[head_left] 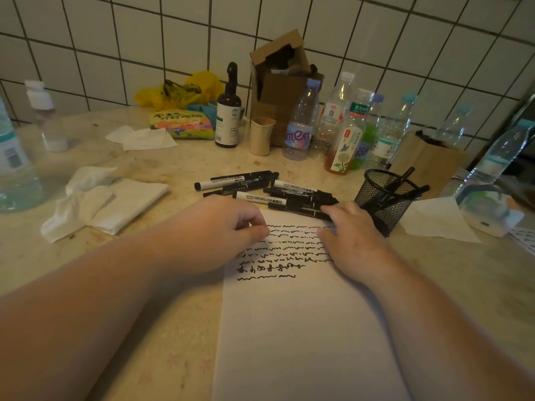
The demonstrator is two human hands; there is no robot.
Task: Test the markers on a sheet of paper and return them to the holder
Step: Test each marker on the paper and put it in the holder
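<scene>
Markers (266,192) lie in a loose pile on the table (162,308), touching the far edge of the paper (301,328), which bears rows of black test squiggles. Left hand (223,227) rests on the sheet's left edge, fingers curled, thumb pressed to fingertips. Right hand (350,230) grips one marker at the pile's near edge. Mesh holder (385,198), just right of it, contains two markers.

Cluttered marble counter (451,270): paper (304,328), markers (260,189)
</scene>
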